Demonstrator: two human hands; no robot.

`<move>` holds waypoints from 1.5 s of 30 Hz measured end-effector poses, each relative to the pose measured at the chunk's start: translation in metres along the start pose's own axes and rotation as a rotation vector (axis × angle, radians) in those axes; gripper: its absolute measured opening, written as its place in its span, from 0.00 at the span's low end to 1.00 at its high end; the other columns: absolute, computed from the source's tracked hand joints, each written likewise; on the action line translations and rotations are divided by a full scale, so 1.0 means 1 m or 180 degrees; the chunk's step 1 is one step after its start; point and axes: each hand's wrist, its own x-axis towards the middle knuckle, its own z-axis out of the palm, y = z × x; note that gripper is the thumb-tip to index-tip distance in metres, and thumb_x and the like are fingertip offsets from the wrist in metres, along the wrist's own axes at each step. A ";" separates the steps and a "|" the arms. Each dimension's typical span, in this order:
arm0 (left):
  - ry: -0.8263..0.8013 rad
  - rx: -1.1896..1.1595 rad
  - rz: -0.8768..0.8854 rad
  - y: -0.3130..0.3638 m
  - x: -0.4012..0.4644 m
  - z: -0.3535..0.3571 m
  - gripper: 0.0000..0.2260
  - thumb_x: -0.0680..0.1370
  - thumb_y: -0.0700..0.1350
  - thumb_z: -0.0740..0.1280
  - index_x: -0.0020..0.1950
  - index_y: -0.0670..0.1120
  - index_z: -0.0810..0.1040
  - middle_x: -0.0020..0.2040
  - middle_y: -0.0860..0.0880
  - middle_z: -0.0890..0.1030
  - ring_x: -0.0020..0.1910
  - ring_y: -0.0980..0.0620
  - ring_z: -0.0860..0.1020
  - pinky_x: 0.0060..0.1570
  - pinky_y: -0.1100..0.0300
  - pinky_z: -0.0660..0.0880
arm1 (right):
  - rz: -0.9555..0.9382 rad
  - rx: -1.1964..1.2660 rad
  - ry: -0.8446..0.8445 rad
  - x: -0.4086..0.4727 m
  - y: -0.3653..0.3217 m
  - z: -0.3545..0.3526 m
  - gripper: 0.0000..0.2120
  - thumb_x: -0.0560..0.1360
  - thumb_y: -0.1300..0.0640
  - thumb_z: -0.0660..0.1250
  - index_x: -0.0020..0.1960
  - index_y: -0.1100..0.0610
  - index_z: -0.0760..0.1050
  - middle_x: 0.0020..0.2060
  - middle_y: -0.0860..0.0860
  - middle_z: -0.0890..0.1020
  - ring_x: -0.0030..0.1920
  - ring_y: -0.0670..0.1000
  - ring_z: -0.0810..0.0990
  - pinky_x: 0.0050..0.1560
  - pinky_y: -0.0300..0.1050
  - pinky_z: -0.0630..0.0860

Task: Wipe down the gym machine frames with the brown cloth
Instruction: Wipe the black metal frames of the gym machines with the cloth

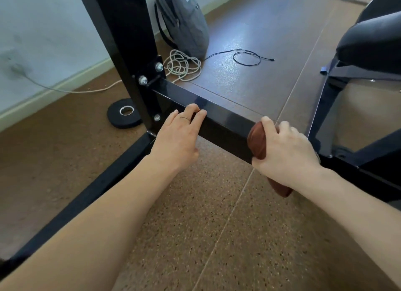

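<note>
Fingers (284, 127) of the right hand (284, 151) are curled over the brown cloth (258, 142), which is bunched and wrapped around the low black crossbar (223, 119) of the machine frame. Fingers of the left hand (178, 136) are laid fairly straight on the same bar, near the bolted upright (128, 51), seemingly for bracing. Wiping of this crossbar appears to be under way; a slide of the cloth along the bar toward the upright is probably called for, and the left hand would have to be lifted clear.
</note>
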 end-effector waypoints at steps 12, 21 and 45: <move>0.0216 -0.0349 -0.0004 -0.033 0.000 0.004 0.39 0.73 0.40 0.71 0.81 0.47 0.57 0.79 0.51 0.57 0.79 0.51 0.55 0.79 0.53 0.44 | -0.0518 0.0438 0.0295 0.089 -0.115 -0.004 0.42 0.70 0.43 0.73 0.76 0.54 0.57 0.62 0.60 0.73 0.62 0.63 0.75 0.60 0.57 0.72; 0.0101 -0.0478 -0.0489 -0.025 0.002 0.010 0.45 0.75 0.41 0.74 0.82 0.56 0.49 0.82 0.46 0.47 0.80 0.42 0.54 0.77 0.52 0.48 | 0.0061 -0.0080 0.0178 -0.008 0.006 0.008 0.48 0.68 0.40 0.78 0.78 0.50 0.55 0.59 0.58 0.74 0.56 0.60 0.76 0.55 0.54 0.75; -0.0083 -0.2701 -0.1656 -0.039 0.018 0.005 0.37 0.77 0.36 0.69 0.82 0.47 0.54 0.80 0.47 0.58 0.78 0.48 0.61 0.65 0.64 0.68 | -0.0240 -0.0218 -0.0109 0.025 -0.035 -0.003 0.54 0.70 0.42 0.76 0.81 0.51 0.43 0.63 0.60 0.70 0.60 0.61 0.74 0.60 0.55 0.72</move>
